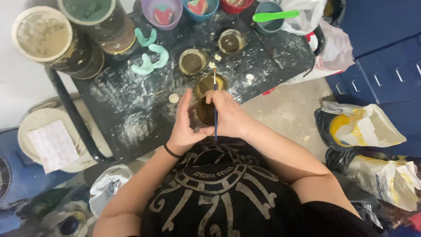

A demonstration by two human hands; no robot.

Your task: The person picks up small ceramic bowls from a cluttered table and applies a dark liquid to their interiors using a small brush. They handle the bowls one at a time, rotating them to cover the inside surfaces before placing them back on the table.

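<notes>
Your left hand (183,127) is curled around the side of a small round cup with a dark brown inside (204,113), fingers closed on its wall, and holds it just above the near edge of the black, white-dusted table top (131,109). Your right hand (228,116) is closed in a pinch on a thin blue-handled brush (215,105), which stands nearly upright; its lower end passes below your fingers toward your chest, and its pale upper end rises past the cup's rim. The brush crosses the cup's opening, but you cannot tell whether it touches the inside. A black band (172,152) sits on your left wrist. Just beyond the held cup, three more small round cups rest on the table: one (208,82) just behind it, one (192,61) farther to the left, and one (231,42) farther back. Two pale green curved moulded pieces (151,61) lie left of these cups. Large paint-stained round tubs (44,37) stand at the table's far left corner. A purple bowl (163,13) and a blue bowl (199,8) stand along the far edge, and a grey cup with a bright green spoon (274,16) stands to their right.
</notes>
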